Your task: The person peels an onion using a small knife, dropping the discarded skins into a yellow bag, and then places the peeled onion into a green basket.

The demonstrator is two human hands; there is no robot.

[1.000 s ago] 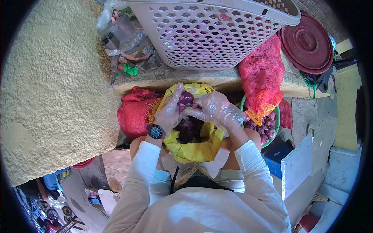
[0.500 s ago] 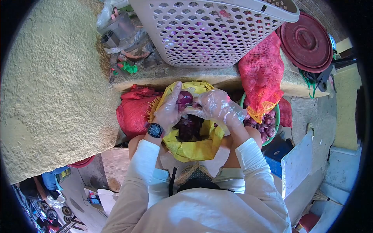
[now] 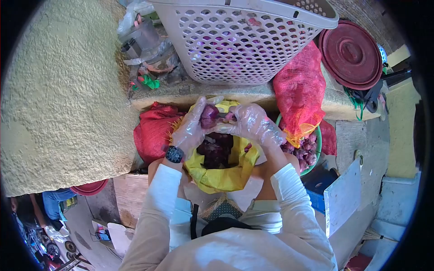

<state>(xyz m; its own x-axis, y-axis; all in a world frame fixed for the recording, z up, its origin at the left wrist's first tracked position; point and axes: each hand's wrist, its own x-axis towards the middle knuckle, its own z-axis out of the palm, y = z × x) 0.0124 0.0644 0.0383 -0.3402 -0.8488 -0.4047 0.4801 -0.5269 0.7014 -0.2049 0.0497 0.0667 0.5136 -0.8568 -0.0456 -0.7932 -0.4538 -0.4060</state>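
Held onion (image 3: 209, 116) purple-magenta; sack (image 3: 219, 181) bright yellow. Laundry basket (image 3: 239, 74) pale grey, honeycomb pattern of holes. Mesh bag (image 3: 300, 77) pinkish red, orange-yellow at mouth. Round lid (image 3: 350, 52) maroon. Basin rim (image 3: 319, 149) green. Shirt (image 3: 235, 250) white. Wristwatch (image 3: 174, 154) black. Box (image 3: 318, 201) blue. Lap cloth (image 3: 221, 207) finely dotted.

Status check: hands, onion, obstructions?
Left hand gripping red onion. Right hand close beside, grip unclear. Both over open yellow sack. Nothing visibly in the way.

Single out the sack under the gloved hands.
The yellow plastic sack, mouth open, the only yellow one; the bulging red sack sits to its left, the red mesh sack to its right.
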